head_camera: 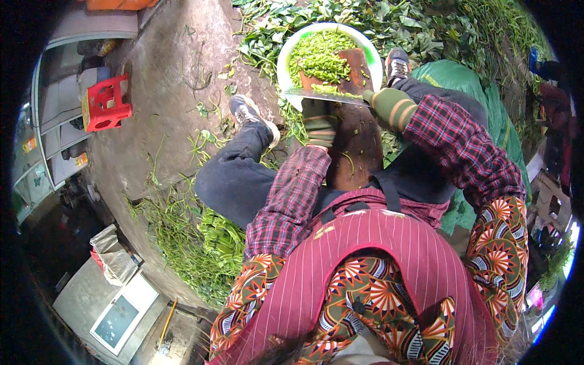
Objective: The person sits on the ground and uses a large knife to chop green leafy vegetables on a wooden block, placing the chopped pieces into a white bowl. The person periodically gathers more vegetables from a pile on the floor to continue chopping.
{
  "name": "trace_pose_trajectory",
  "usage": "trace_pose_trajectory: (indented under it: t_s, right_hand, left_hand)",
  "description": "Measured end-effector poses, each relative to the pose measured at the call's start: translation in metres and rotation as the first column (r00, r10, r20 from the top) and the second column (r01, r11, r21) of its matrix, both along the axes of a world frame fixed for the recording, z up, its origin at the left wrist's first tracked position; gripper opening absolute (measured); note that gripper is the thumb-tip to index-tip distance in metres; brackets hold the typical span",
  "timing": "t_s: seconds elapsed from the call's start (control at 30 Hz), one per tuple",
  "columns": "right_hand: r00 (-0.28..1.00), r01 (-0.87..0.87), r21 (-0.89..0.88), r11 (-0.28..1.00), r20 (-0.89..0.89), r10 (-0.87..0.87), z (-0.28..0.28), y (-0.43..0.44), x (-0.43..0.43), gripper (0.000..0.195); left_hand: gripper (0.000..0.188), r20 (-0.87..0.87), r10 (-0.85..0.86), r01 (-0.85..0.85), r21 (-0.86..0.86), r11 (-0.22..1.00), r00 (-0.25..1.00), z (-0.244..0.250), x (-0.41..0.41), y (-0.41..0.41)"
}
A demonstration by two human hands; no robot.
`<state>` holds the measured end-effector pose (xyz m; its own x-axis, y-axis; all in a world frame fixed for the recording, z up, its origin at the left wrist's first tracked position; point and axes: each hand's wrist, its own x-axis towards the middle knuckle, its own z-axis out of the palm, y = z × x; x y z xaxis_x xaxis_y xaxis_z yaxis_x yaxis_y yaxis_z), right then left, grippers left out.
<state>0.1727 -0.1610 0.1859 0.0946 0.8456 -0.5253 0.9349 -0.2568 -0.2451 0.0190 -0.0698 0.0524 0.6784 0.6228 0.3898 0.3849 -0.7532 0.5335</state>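
Observation:
My right hand [392, 107], in a green striped glove, grips the handle end of a wide-bladed knife [324, 96]. The blade lies across a long dark wooden board [356, 146], above my left hand. My left hand [319, 123], in a matching glove, is at the board's left side just below the blade; its fingers are hidden, so its hold cannot be told. The board's far end rests in a round white-and-green basin [284, 59]. Chopped green stems [324, 54] fill much of the basin, and some lie on the board beside the blade.
Leafy vines [410, 27] cover the floor beyond the basin. A green sack [456, 73] lies by my right leg. Long green stems [219, 242] are heaped at my left. A red plastic stool [107, 104] stands near a glass-fronted cabinet [43, 137] at the far left.

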Motion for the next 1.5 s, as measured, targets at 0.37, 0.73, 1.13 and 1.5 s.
trace_pose_trajectory:
  t_s: [0.37,0.73,1.13,1.5]
  right_hand:
    - [0.985,-0.084,0.078,0.993,-0.141,0.094,-0.023,0.063,-0.016,0.022]
    - [0.997,-0.003,0.036,0.999,-0.077,0.006,0.001,0.005,0.002,0.022]
    - [1.0,0.021,0.001,1.0,0.006,-0.021,-0.022,0.008,-0.003,0.017]
    - [0.988,0.122,0.201,0.972,-0.121,-0.099,-0.038,0.047,-0.002,0.013]
  left_hand:
    - [0.039,-0.702,0.452,-0.552,0.101,0.828,0.55,-0.09,0.009,-0.009]
    - [0.011,0.065,0.078,-0.073,-0.08,0.994,0.995,0.015,-0.001,-0.001]
    - [0.03,-0.199,0.307,-0.274,0.174,0.946,0.931,-0.066,-0.004,-0.017]
    - [0.016,-0.013,0.17,-0.17,-0.118,0.978,0.985,-0.009,0.0,-0.007]
